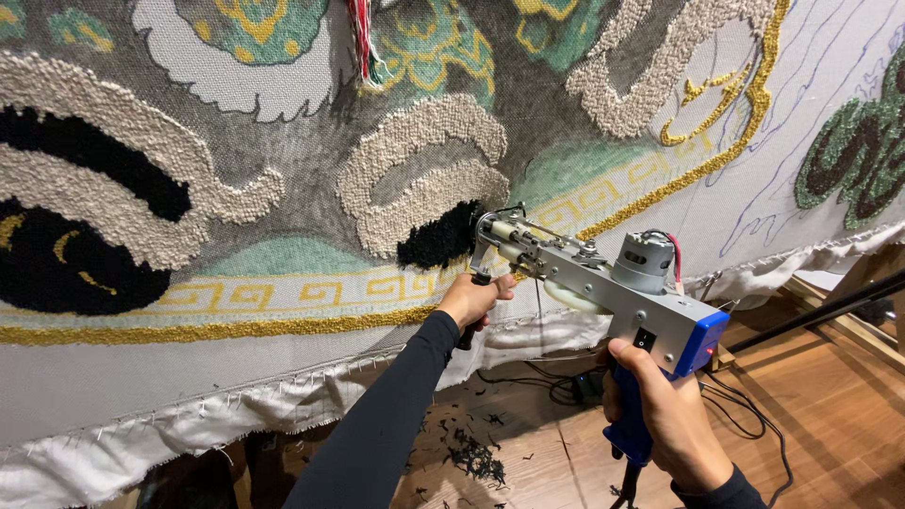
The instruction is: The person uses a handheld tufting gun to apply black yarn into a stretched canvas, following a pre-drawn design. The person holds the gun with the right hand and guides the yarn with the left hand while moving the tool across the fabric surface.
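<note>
A silver tufting gun [603, 283] with a blue grip and a round motor on top points at a stretched rug cloth [141, 377]. Its tip presses against a patch of black pile [438, 238] on the cloth. My left hand [474, 300] is closed around the gun's black front handle, just below the tip. Lower right, my right hand [665, 405] grips the blue rear handle. Both arms wear dark sleeves. The cloth carries beige, black, green and gold tufted shapes.
Strands of red, white and green yarn [363, 42] hang at the top. Black yarn scraps [471, 457] lie on the wooden floor [830, 415]. Black cables [754, 415] trail across the floor. A wooden frame beam [848, 325] runs at the right.
</note>
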